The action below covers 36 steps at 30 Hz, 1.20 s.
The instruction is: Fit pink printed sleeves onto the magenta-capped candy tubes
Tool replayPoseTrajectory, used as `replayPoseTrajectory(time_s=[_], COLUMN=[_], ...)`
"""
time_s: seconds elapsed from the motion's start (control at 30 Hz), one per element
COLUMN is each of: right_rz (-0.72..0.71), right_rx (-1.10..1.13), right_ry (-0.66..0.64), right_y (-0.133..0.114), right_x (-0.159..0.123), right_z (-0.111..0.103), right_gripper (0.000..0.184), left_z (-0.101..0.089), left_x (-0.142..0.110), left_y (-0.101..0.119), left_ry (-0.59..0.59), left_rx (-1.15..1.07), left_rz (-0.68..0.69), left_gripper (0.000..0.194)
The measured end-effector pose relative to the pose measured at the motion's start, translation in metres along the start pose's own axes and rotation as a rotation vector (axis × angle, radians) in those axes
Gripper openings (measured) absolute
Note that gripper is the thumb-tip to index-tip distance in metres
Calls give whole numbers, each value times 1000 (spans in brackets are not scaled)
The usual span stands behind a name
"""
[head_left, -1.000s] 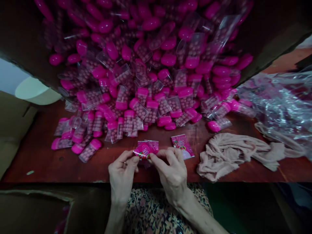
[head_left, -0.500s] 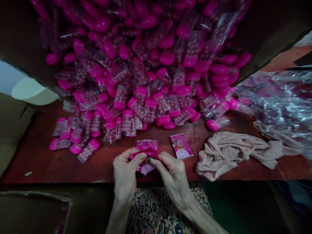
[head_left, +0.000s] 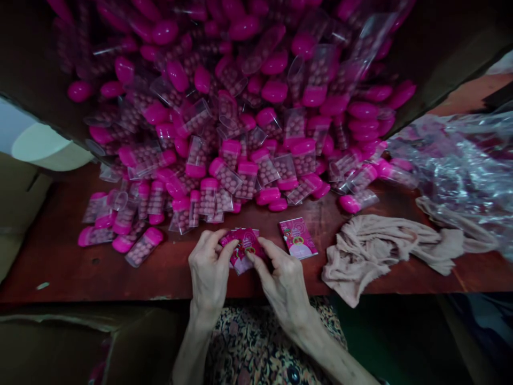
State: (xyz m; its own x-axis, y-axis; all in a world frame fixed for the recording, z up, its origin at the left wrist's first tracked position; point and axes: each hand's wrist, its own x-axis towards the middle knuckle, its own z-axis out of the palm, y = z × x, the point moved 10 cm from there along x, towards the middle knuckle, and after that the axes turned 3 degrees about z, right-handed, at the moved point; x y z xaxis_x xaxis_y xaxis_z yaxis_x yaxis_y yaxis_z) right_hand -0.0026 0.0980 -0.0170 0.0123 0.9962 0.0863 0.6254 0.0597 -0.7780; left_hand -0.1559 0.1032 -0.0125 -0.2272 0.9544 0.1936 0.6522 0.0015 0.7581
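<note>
Between my two hands is a pink printed label sleeve (head_left: 245, 250), pinched by its left and right sides near the front edge of the table. My left hand (head_left: 210, 272) grips the left side with thumb and fingers. The right side is held by my right hand (head_left: 284, 278), its thumb on the printed face. Part of another pink label shows behind the held one. To the right of my hands lies a small stack of the same pink labels (head_left: 298, 238).
A big heap of clear containers (head_left: 208, 198) with pink caps and pink balls fills the back. A crumpled beige cloth (head_left: 372, 251) lies at right, beside clear plastic wrap (head_left: 460, 166). A white tub (head_left: 48, 147) stands at left on the reddish table (head_left: 168, 280).
The label in my hands was folded narrow and is now spread flatter, its printed face showing. My hands have shifted only slightly.
</note>
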Motion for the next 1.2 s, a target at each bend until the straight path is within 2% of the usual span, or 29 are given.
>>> replayPoseTrajectory(time_s=[0.13,0.23,0.33,0.43,0.57,0.7,0.8,0.87,0.9,0.97,1.03,1.1,1.2], right_rz=[-74,-82,-71,-82,-179,-283,-349,-406,-430,-459,-477,-495,-508], right_rx=[-246,-471,-528,-527,-479,-459,-460,-454,-449,-435,-411,-373,-345], right_ry=[1,-9,-2,-11,-123,-205,-254,-301,-331,-405,-465,-502,-533], right_y=[-11,-16,-17,-18,-25,-34,-41,-46,-47,-47,-45,-44,-44], right_x=[-2,-6,-9,-11,-16,-25,-32,-37,-39,-45,-50,-55,-57], right_z=[2,8,10,13,24,34,39,42,44,47,48,47,47], right_gripper=[24,24,26,29,28,28,28,30,33,39,46,54,56], left_z=[-2,8,15,15,5,-28,-63,-79,-77,-53,-24,-9,-1], left_x=[4,5,3,1,-2,-22,-57,-87,-102,-128,-137,-136,-134], left_y=[9,18,24,26,18,-1,-27,-51,-66,-86,-88,-88,-89], left_ry=[-23,-141,-238,-251,-180,13,195,267,253,156,87,115,173], left_rx=[128,319,433,404,249,85,42,0,-72,-349,-644,-800,-878], left_rz=[73,120,147,165,153,75,-111,-348,-510,-802,-966,-1033,-1084], left_gripper=[20,18,17,17,17,11,8,13,17,31,36,34,33])
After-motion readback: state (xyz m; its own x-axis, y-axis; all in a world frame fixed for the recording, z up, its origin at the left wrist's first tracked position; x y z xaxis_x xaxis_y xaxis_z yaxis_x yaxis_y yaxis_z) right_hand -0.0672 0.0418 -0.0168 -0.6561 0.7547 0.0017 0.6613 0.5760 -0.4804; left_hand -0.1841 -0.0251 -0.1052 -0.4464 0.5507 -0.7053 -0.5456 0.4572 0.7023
